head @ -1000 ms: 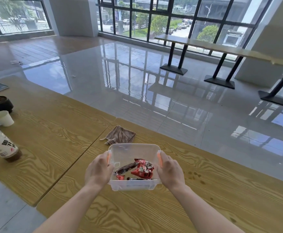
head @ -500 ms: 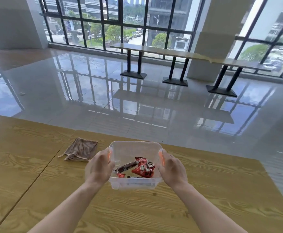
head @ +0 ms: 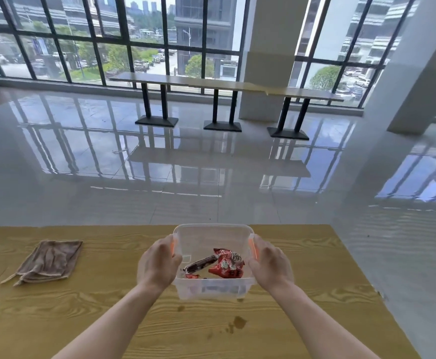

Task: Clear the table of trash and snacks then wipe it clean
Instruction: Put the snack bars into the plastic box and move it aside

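1. Clear plastic box (head: 213, 263): the left hand (head: 157, 263) and right hand (head: 271, 265) clamp its two side walls by the orange clips, lifted just above the wooden table (head: 82, 312).
2. It looks light, stiff and rather slick; side holds suit it.
3. Mouth up, long axis running away from the person.
4. Red snack wrappers (head: 227, 264) lie inside; the cloth (head: 48, 260) sits well to the left.
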The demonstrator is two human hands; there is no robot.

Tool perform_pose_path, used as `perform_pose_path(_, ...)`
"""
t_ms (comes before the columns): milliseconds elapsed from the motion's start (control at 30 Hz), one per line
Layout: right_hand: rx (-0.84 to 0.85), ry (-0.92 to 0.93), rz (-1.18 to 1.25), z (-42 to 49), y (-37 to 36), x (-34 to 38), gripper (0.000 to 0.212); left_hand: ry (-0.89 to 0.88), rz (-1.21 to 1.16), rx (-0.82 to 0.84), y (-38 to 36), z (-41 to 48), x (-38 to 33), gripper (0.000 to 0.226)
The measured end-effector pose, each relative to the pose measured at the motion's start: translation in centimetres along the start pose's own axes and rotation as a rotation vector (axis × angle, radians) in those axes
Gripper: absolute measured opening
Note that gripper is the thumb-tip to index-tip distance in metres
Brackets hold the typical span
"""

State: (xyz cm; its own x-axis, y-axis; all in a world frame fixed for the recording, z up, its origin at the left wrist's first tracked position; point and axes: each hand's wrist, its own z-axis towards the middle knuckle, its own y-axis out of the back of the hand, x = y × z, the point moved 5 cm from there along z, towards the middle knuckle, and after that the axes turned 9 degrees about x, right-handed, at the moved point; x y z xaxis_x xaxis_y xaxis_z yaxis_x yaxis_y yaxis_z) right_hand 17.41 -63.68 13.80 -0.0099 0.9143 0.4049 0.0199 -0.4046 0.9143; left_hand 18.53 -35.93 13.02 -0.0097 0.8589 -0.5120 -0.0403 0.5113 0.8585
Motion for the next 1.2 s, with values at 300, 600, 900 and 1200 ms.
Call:
perform_pose_path(300,-0.016,-0.200,-0.014,-0.8,2.5,-6.5,0.054,-0.170,-0.005,0.138,-4.7,3.6,-6.0,0.008)
perform_pose_path(600,-0.042,-0.296,0.018,1.7,3.9,-13.6,0.035,-0.214,-0.035,0.219,-9.9,7.6,-12.1,0.011)
perform_pose_path(900,-0.026,-0.240,0.027,8.9,5.1,-21.8,0.027,-0.112,-0.073,0.223,-16.4,12.5,-17.4,0.012)
perform_pose_path(1200,-0.037,-0.218,0.081,13.7,4.9,-26.1,0.034,-0.068,-0.055,0.202,-19.7,15.7,-20.2,0.020)
